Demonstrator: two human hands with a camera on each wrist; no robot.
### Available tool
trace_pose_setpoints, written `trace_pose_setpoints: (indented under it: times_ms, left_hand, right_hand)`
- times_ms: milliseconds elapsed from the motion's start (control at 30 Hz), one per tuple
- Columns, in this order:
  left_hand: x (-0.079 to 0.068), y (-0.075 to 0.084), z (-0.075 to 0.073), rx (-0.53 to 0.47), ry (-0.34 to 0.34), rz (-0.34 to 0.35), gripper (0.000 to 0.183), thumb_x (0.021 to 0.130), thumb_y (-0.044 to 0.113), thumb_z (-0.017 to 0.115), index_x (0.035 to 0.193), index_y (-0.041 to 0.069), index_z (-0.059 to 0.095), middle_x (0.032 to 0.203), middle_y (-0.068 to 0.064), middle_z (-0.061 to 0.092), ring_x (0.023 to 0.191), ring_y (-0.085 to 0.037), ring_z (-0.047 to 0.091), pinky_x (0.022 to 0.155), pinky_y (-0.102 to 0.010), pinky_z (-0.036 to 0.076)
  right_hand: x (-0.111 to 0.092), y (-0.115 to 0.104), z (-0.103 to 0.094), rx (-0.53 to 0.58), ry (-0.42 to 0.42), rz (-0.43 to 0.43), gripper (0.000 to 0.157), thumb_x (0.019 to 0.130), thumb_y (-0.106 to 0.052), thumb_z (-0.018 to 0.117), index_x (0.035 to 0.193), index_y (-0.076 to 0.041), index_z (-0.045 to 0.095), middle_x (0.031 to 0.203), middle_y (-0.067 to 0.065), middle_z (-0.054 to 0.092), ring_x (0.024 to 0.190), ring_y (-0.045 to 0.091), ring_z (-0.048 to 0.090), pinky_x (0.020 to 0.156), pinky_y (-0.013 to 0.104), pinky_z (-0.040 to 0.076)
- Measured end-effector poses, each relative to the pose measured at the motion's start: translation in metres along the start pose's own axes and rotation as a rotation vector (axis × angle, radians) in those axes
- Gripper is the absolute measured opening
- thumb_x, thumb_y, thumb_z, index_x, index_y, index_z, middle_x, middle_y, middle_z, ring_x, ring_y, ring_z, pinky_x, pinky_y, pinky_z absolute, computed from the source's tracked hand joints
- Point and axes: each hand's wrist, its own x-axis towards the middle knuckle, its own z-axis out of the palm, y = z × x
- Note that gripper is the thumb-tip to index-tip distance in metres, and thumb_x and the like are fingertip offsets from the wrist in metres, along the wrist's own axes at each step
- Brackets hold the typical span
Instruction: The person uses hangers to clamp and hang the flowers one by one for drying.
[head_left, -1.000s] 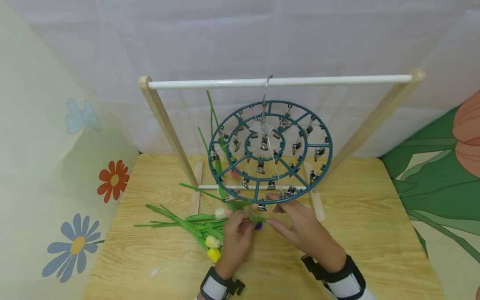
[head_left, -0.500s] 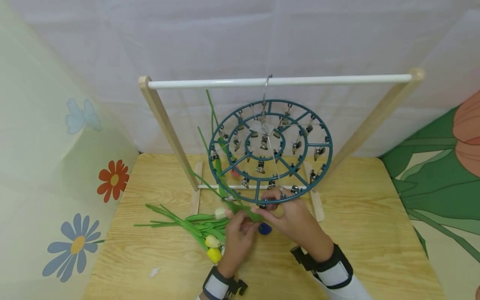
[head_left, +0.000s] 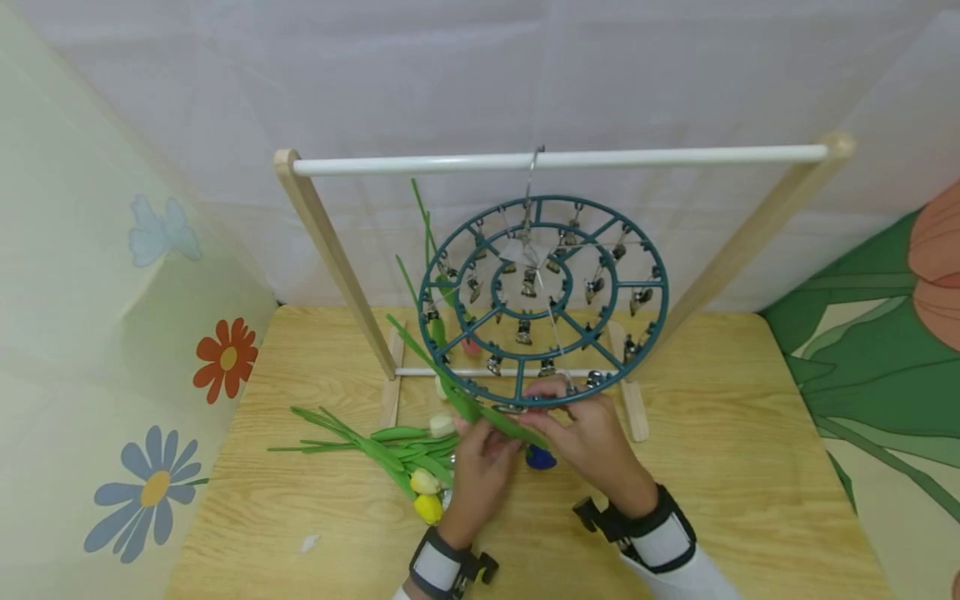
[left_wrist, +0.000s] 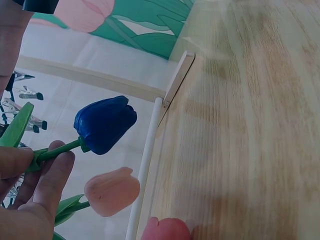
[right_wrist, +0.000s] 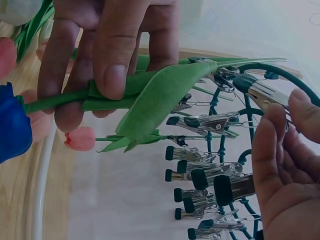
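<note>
The left hand (head_left: 483, 471) pinches the green stem of a blue tulip (left_wrist: 105, 125) between thumb and fingers, just below the front edge of a round hanger (head_left: 520, 379). The blossom points down toward the wood-grained surface (head_left: 750, 467), clear of it, while the stem and its long leaves slant up and away to the person's left. Near the upper part of that stem, the right hand (head_left: 592, 433) pinches the handle end of a metal clip (right_wrist: 270, 97) with dark green tips. The tips sit close by the stem; whether they touch it cannot be told. The two hands are near each other but apart.

The hanger is a set of dark green rings joined by spokes, with many similar clips dangling from it. Its hook hangs over a white rod (head_left: 420, 164) held between two wooden posts (head_left: 333, 258). Beside the blue tulip, a pink tulip (right_wrist: 80, 138) hangs blossom down from the hanger.

To the left of the left hand, a bunch of tulips lies on the surface, its stems pointing left; a yellow tulip (head_left: 428, 508) and a white tulip (head_left: 442, 425) show among them. A small white scrap (head_left: 309, 543) lies nearer the person.
</note>
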Motion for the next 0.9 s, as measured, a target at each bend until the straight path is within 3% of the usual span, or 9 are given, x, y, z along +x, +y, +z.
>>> trace_pose_setpoints:
  times_ms: [300,533,733,900]
  left_hand:
    - [0.002,-0.001,0.004,0.009,0.016,0.102,0.03,0.091,-0.008,0.07,0.119,0.001,0.067,0.117,-0.02,0.073,0.104,-0.03,0.075,0.087,-0.035,0.064]
    - [0.002,0.0,0.006,0.055,0.023,0.101,0.03,0.09,-0.007,0.072,0.118,0.002,0.068,0.116,-0.018,0.074,0.099,-0.033,0.075,0.086,-0.034,0.065]
    - [0.002,-0.003,0.01,0.063,0.018,0.121,0.033,0.087,-0.01,0.073,0.118,-0.001,0.067,0.114,-0.021,0.073,0.094,-0.036,0.076,0.084,-0.034,0.065]
    - [0.003,-0.002,0.009,0.081,0.021,0.133,0.034,0.085,-0.013,0.073,0.116,0.0,0.067,0.111,-0.02,0.074,0.093,-0.034,0.076,0.082,-0.032,0.065]
  right_hand:
    - [-0.002,0.002,0.008,0.084,0.066,0.047,0.031,0.07,0.013,0.086,0.093,-0.002,0.072,0.093,0.011,0.076,0.087,0.023,0.074,0.082,0.015,0.06]
    - [-0.002,0.002,0.01,0.14,0.085,0.06,0.032,0.069,0.017,0.085,0.091,-0.001,0.071,0.091,0.016,0.074,0.088,0.02,0.073,0.081,0.016,0.06]
    - [-0.003,0.002,0.01,0.119,0.071,0.072,0.03,0.07,0.011,0.086,0.091,-0.003,0.071,0.094,0.012,0.075,0.09,0.025,0.074,0.083,0.016,0.06]
    - [-0.004,0.005,0.012,0.114,0.049,0.065,0.034,0.07,0.013,0.087,0.095,-0.003,0.07,0.097,0.013,0.075,0.084,0.02,0.073,0.077,0.016,0.06]
